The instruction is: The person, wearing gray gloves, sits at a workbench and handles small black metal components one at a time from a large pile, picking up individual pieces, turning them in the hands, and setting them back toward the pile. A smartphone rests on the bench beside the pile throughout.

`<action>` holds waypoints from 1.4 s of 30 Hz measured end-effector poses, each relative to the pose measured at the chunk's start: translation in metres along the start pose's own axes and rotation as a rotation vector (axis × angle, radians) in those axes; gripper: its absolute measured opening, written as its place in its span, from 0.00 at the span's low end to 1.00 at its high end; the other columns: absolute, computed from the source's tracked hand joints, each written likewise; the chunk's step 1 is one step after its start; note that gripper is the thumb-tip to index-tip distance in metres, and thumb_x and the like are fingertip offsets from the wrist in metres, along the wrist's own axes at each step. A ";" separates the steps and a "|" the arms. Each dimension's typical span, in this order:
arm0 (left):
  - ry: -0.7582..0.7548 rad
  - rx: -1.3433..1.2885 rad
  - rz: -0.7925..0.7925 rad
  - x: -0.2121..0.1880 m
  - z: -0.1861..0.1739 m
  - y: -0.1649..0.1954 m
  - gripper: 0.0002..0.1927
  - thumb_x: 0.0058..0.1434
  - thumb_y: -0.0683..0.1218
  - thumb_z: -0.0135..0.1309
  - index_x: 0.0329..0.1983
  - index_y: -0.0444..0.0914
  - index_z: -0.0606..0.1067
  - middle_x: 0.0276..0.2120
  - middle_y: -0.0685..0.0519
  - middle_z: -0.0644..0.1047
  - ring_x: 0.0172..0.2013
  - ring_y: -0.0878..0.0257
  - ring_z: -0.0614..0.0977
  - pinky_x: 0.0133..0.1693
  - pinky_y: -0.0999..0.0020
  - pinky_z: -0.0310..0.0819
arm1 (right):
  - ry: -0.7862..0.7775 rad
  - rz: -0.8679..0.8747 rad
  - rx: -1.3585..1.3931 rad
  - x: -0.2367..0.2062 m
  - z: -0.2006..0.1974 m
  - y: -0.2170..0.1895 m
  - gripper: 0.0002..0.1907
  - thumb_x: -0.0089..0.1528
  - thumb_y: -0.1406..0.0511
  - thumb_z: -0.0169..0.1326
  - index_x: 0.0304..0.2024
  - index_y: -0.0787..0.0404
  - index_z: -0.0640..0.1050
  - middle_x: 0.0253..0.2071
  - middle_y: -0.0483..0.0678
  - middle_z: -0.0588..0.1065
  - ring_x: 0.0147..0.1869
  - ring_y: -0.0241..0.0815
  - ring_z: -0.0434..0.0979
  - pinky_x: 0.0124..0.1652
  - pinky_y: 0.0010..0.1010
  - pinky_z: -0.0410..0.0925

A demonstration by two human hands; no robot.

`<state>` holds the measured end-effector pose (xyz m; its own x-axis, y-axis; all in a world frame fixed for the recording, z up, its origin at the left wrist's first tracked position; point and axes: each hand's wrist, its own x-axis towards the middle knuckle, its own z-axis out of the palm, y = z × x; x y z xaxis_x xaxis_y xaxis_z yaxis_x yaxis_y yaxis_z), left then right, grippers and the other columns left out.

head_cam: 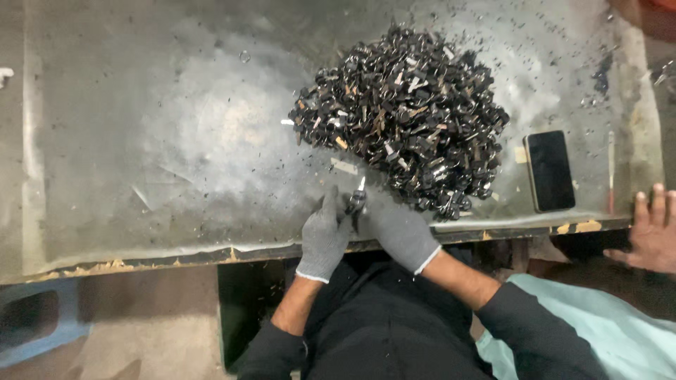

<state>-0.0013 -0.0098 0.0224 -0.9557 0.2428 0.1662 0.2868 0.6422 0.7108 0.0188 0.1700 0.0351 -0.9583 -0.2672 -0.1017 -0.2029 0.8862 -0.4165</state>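
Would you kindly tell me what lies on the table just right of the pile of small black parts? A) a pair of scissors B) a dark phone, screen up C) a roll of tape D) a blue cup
B: a dark phone lies flat on the table right of the pile, while both gloved hands, left hand and right hand, hold one small part at the near edge.
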 end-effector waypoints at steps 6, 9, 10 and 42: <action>-0.035 0.080 0.105 -0.008 0.000 0.005 0.22 0.53 0.35 0.54 0.52 0.41 0.78 0.32 0.47 0.78 0.35 0.48 0.81 0.38 0.53 0.75 | -0.129 0.079 0.070 -0.001 -0.002 -0.013 0.16 0.66 0.64 0.48 0.54 0.66 0.71 0.33 0.58 0.79 0.33 0.59 0.82 0.31 0.49 0.74; 0.033 0.066 0.098 -0.010 0.002 0.005 0.20 0.53 0.37 0.55 0.51 0.38 0.78 0.31 0.48 0.78 0.34 0.48 0.81 0.37 0.53 0.75 | -0.131 0.025 0.218 0.010 -0.001 -0.005 0.15 0.65 0.64 0.51 0.52 0.67 0.72 0.33 0.59 0.79 0.34 0.61 0.81 0.33 0.51 0.73; 0.075 0.054 0.085 -0.012 0.002 0.006 0.20 0.53 0.38 0.56 0.51 0.36 0.77 0.31 0.48 0.78 0.33 0.48 0.81 0.36 0.53 0.74 | -0.054 -0.015 0.284 0.011 -0.001 0.000 0.14 0.64 0.64 0.53 0.49 0.66 0.74 0.35 0.60 0.79 0.34 0.63 0.81 0.32 0.51 0.73; -0.078 -0.190 0.297 0.021 -0.044 -0.006 0.23 0.59 0.38 0.52 0.58 0.40 0.78 0.49 0.47 0.81 0.51 0.51 0.82 0.54 0.59 0.77 | -0.333 0.059 0.166 -0.012 -0.022 -0.014 0.16 0.64 0.57 0.52 0.49 0.58 0.73 0.37 0.59 0.79 0.38 0.63 0.82 0.37 0.54 0.73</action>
<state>-0.0254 -0.0405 0.0520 -0.8227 0.4581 0.3367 0.5265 0.3908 0.7550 0.0289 0.1688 0.0620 -0.8440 -0.3497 -0.4065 -0.0874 0.8377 -0.5391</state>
